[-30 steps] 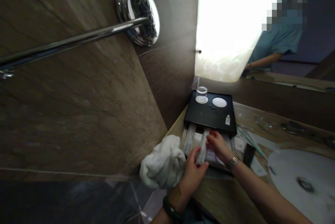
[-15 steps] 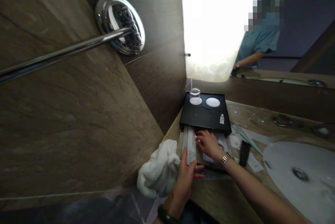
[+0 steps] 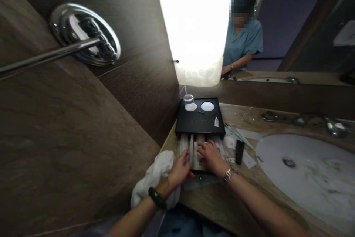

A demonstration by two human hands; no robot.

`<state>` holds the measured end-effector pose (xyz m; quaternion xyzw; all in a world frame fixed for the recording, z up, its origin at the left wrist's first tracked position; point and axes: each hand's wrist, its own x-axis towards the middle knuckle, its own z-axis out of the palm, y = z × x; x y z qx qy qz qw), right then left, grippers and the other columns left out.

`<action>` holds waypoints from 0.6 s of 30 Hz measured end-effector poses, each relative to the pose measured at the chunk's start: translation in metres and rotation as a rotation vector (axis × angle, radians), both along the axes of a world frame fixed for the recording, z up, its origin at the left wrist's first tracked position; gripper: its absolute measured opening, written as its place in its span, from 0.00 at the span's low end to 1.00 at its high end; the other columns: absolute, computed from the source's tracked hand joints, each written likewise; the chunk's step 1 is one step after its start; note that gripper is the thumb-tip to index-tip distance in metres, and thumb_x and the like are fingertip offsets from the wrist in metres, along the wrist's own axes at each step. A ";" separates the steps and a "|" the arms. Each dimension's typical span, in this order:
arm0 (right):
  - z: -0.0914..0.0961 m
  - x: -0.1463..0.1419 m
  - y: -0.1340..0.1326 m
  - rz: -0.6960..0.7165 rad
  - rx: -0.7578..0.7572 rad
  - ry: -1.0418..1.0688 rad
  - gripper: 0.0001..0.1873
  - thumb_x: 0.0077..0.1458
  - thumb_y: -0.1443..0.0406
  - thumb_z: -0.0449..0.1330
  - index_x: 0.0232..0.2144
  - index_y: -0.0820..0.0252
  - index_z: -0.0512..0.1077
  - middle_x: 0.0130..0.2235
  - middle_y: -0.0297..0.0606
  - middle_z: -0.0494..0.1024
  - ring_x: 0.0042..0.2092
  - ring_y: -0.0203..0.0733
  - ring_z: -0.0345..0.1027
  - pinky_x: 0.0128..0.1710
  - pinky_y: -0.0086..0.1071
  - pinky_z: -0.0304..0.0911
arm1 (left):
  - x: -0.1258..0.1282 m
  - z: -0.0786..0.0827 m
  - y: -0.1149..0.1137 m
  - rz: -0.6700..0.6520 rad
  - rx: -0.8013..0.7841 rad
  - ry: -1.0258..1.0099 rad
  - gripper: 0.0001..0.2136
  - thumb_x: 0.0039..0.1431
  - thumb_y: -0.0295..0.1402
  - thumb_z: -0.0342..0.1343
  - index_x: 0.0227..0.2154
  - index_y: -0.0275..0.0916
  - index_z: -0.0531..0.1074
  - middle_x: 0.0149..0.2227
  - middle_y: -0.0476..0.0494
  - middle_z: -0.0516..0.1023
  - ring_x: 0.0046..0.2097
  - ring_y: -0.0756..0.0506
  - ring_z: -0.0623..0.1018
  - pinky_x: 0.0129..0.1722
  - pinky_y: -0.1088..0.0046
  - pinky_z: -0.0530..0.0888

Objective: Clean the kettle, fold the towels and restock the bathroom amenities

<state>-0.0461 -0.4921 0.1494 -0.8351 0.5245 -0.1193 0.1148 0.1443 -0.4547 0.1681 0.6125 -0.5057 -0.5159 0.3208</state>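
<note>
A black box [image 3: 198, 126] stands on the counter with its shallow drawer [image 3: 192, 155] pulled out at the front. In the drawer's left compartment lies a long white packet [image 3: 184, 143]. My left hand [image 3: 179, 170] is over the drawer's front left, fingers apart, the fingertips near that packet. Over the middle and right of the drawer, my right hand [image 3: 213, 158] has its fingers spread and slightly bent. A pale flat strip [image 3: 200, 139] lies by its fingertips, partly covered. Whether the fingertips touch it, I cannot tell.
A glass [image 3: 189, 102] stands upside down on the box. White towel [image 3: 152, 178] lies at the counter's left edge. Right of the drawer are a black tube [image 3: 239, 152], papers [image 3: 246, 160] and a pale green stick [image 3: 242, 139]. Further right is the sink [image 3: 266, 152]; a mirror shows a person.
My left hand has let go of the long white packet, which now lies down in the left compartment. My right hand stays over the drawer. The view has shifted right.
</note>
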 end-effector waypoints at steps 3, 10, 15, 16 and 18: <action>-0.004 -0.012 0.008 0.001 -0.039 -0.061 0.21 0.62 0.68 0.63 0.57 0.55 0.76 0.66 0.46 0.72 0.65 0.55 0.64 0.72 0.61 0.45 | 0.008 0.000 -0.006 -0.122 -0.194 -0.258 0.28 0.59 0.26 0.52 0.64 0.33 0.69 0.63 0.27 0.75 0.29 0.48 0.83 0.31 0.70 0.81; -0.004 -0.008 0.010 0.024 -0.021 -0.009 0.17 0.63 0.68 0.61 0.53 0.53 0.78 0.58 0.44 0.78 0.61 0.55 0.67 0.71 0.61 0.45 | -0.007 0.011 -0.034 -0.252 -0.493 -0.415 0.19 0.52 0.20 0.53 0.44 0.36 0.83 0.50 0.33 0.84 0.54 0.35 0.81 0.60 0.52 0.75; 0.012 0.012 -0.009 0.147 -0.056 0.132 0.24 0.65 0.73 0.54 0.58 0.50 0.76 0.50 0.48 0.77 0.55 0.54 0.69 0.58 0.50 0.61 | 0.015 0.020 -0.025 -0.056 -0.366 -0.327 0.16 0.58 0.29 0.51 0.43 0.34 0.81 0.44 0.34 0.85 0.41 0.41 0.84 0.41 0.63 0.80; 0.015 0.017 -0.014 0.199 -0.050 0.173 0.22 0.66 0.72 0.53 0.55 0.51 0.78 0.48 0.49 0.77 0.54 0.55 0.69 0.56 0.49 0.62 | 0.020 0.023 -0.017 -0.015 -0.323 -0.266 0.16 0.57 0.32 0.51 0.42 0.33 0.80 0.43 0.34 0.85 0.40 0.41 0.84 0.36 0.67 0.79; 0.019 0.025 -0.021 0.276 -0.038 0.231 0.18 0.67 0.71 0.53 0.48 0.56 0.81 0.47 0.50 0.77 0.54 0.55 0.68 0.55 0.49 0.61 | 0.033 0.031 0.001 0.070 -0.256 -0.112 0.15 0.55 0.36 0.53 0.40 0.34 0.80 0.41 0.35 0.85 0.38 0.42 0.84 0.30 0.72 0.76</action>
